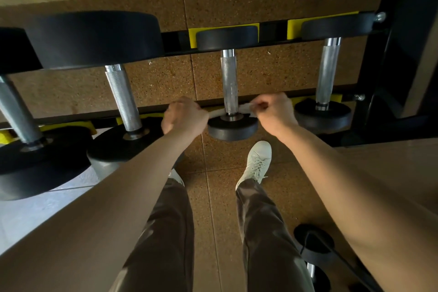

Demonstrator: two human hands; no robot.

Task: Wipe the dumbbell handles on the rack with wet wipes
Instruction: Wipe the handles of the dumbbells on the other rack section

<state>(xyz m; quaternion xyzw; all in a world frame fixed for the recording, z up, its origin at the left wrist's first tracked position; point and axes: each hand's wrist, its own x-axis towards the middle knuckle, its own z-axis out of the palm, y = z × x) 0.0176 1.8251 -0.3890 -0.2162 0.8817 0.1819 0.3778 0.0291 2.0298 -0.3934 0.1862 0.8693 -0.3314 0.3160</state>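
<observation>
At frame centre, the left hand and right hand each pinch one end of a wet wipe looped behind the lower end of one dumbbell handle on the rack. This handle looks mid-wipe (whether the neighbouring handles are clean cannot be told).

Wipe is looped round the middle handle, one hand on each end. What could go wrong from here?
The wipe is pulled taut between the left hand and right hand; a hard tug might tear it or slip a pinch.
It sits at the near end of the handle; the far knurling may get missed.
Pulling toward you could drag the small dumbbell off the rack, and a shoe is just below.
</observation>
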